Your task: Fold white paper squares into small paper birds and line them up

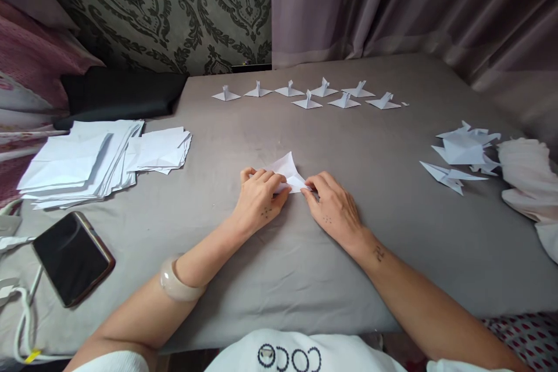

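A partly folded piece of white paper (288, 167) lies on the grey cloth, one corner standing up and pointing away from me. My left hand (264, 192) covers the paper's left side, its fingers curled over it and the thumb near the front edge. At the paper's right corner, the thumb and forefinger of my right hand (331, 203) are pinched together on it. The part of the paper beneath my left fingers is hidden.
Folded paper figures (323, 88) stand in two rows at the back. More folded paper pieces (464, 148) lie at right beside a pale bunched cloth (525, 174). Paper stacks (65, 163), a phone (73, 258), white cables (26, 314) and a black case (126, 93) are at left.
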